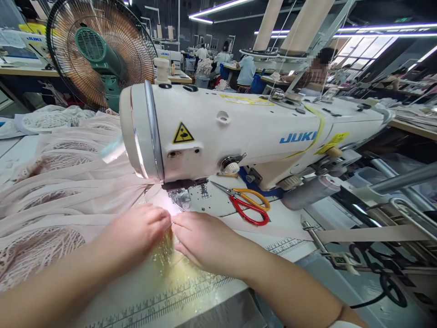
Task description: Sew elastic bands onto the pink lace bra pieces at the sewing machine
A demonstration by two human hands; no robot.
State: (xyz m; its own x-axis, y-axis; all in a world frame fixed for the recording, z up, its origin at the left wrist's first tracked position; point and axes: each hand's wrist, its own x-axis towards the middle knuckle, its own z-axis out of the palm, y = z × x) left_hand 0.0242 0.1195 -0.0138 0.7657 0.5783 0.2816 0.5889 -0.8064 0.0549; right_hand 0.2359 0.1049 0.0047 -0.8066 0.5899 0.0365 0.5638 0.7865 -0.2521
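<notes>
My left hand and my right hand meet fingertip to fingertip in front of the needle area of a white sewing machine. Both are closed in a pinch. What lies between the fingers is too small to make out, and the left hand is smeared by motion. Pale pink fabric with lacy openwork spreads left of the machine, one part reaching toward the needle just beyond my left hand. Scissors with one red and one orange handle lie on the machine bed, right of my hands.
A printed ruler scale crosses the table's near edge. A large fan stands behind the fabric. At right are a grey thread cone, a metal guide with a pale strip and a black cable. Several people sit farther back.
</notes>
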